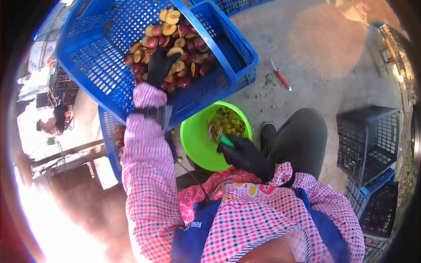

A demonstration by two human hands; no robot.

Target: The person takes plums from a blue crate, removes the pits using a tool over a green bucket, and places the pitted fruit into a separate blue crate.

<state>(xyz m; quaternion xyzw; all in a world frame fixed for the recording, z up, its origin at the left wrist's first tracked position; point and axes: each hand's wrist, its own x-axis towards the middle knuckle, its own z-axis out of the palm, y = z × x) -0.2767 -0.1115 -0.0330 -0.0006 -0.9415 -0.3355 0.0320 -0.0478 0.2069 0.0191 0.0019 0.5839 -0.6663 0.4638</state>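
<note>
A: Where's the left hand [160,65]?
B: Upper centre of the frame, black-gloved, inside the tilted blue plastic lattice crate [94,61]. It's palm down on the heap of halved and whole red plums [193,44]. Fingers are draped over fruit; can't tell if they've closed on one.
A: Right hand [245,155]?
B: Centre frame, also black-gloved, clamped round a small green-handled tool [226,141] at the near rim of the round lime-green plastic bowl [193,140]. The bowl holds yellowish scraps [230,122].
A: Geometry?
B: The heap is banked against the crate's right-hand wall, under and to the right of the left fingertips. Left hand is touching it. Right hand is well apart, lower in the frame.
A: Anything else?
B: Red-handled shears [281,79] on the concrete [315,48], right of the crate. Dark plastic crate [368,140] at the right edge.
</note>
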